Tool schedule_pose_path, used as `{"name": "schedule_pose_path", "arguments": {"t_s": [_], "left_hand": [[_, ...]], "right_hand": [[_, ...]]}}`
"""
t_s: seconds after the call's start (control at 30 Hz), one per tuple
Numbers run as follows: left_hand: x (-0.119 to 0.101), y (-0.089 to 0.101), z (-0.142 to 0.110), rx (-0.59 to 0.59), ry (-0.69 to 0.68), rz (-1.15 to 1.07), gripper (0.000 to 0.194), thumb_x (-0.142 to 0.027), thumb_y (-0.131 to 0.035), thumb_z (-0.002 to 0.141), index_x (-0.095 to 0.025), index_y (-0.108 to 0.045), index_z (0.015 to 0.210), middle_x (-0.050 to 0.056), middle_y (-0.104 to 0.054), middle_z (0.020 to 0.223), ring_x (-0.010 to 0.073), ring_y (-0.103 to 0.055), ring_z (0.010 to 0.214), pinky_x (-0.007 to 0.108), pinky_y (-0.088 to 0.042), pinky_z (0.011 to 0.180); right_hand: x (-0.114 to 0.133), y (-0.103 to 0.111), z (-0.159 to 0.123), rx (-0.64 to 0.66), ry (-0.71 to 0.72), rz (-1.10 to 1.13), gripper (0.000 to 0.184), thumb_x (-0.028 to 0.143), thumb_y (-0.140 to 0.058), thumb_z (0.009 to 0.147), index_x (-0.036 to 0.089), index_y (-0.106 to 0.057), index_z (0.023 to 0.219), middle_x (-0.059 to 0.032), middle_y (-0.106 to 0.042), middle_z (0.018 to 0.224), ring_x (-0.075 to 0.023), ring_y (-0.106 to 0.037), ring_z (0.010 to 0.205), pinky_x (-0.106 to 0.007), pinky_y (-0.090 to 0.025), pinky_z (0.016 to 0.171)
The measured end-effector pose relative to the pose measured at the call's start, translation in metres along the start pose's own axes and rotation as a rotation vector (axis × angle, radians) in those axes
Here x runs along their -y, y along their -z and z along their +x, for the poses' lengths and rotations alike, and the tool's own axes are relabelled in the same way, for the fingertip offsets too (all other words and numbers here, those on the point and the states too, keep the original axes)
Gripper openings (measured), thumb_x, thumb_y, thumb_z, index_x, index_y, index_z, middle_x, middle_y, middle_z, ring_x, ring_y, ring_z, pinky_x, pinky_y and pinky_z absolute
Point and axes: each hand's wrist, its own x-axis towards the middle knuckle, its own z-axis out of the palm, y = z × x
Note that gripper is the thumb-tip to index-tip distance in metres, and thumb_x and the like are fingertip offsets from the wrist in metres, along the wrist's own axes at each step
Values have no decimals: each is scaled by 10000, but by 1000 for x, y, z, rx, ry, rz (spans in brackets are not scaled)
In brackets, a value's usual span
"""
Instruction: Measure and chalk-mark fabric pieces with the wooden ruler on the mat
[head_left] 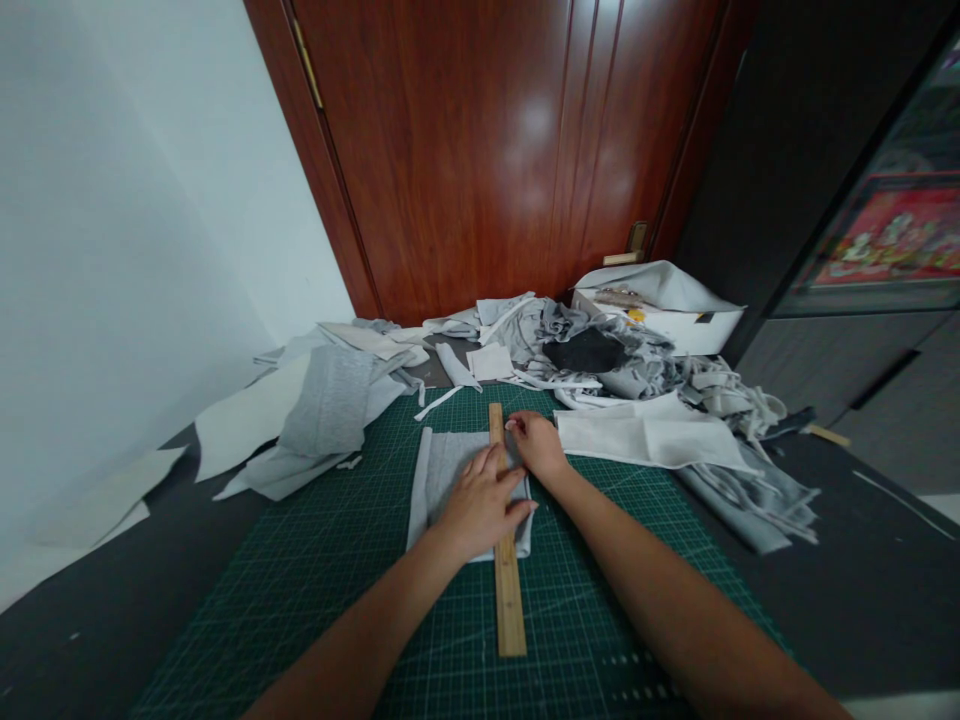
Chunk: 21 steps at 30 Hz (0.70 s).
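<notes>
Folded light-grey cloth [441, 475] lies flat on a green gridded cutting mat [315, 570] atop a dark table [862, 590], w/ a straight wooden ruler [511, 605] laid across it, nr its R side. Folding & ruler placement appear done; no cut or marked line visible yet. L hand [484, 505], grip apart, fingers spread, rests on ruler & cloth directly beneath; R hand [537, 446] curls by cloth's far R corner, hold unclear, can't tell.
</notes>
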Motion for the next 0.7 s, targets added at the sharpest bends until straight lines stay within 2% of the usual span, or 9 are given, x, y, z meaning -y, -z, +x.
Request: {"name": "schedule_pose_path", "arguments": {"t_s": [0.17, 0.5, 0.7], "left_hand": [[0, 1, 0, -14, -15, -1, 393, -472, -565, 872, -218, -602, 1169, 91, -386, 1458, 309, -292, 1360, 477, -276, 1105], [0, -1, 0, -25, -15, -6, 379, -472, -562, 873, -223, -609, 1155, 90, -392, 1457, 312, -300, 1357, 490, -281, 1101], [1, -2, 0, -13, -5, 13, 421, -480, -556, 876, -214, -589, 1201, 97, -387, 1460, 322, -300, 1355, 475, -277, 1104]], "right_hand": [[-1, 1, -6, 0, 56, 22, 243, 179, -476, 900, 137, -670, 1041, -85, -687, 1048, -172, -617, 970, -232, -414, 863], [1, -1, -4, 23, 76, -21, 232, 175, -482, 890, 162, -686, 1000, -80, -690, 1043, -179, -615, 979, -236, -412, 863], [1, -1, -2, 9, 27, -35, 252, 179, -458, 909, 149, -670, 1041, -89, -682, 1054, -175, -614, 972, -235, -409, 855]]}}
